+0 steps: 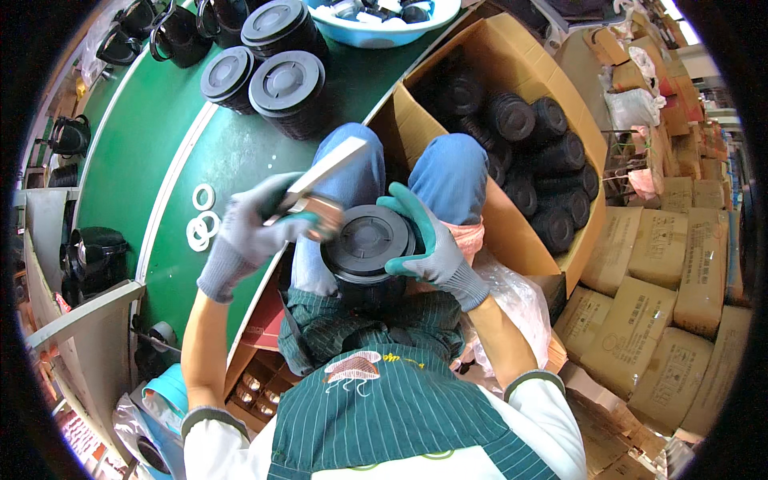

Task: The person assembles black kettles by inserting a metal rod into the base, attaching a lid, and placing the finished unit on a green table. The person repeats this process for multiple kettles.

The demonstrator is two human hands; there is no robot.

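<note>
My left hand [252,228], in a grey and green glove, is closed on a long flat pale strip [330,166], blade-like in shape. A blurred brown piece [324,218] shows at its fingers, and I cannot make out whether both are one thing. Between my knees stands a stack of black round lids [368,240], its ridged top facing up. My right hand [432,252], gloved the same way, wraps the stack's right side with thumb and fingers apart around the rim. The lower part of the stack is mostly hidden by shadow and my apron.
White rings [203,224] lie on the green table [180,168] at my left. More lid stacks [286,84], black jugs [178,36] and a blue basin [384,32] stand farther off. An open carton [524,68] of black lid stacks is at right, with sealed cartons [652,312] beyond.
</note>
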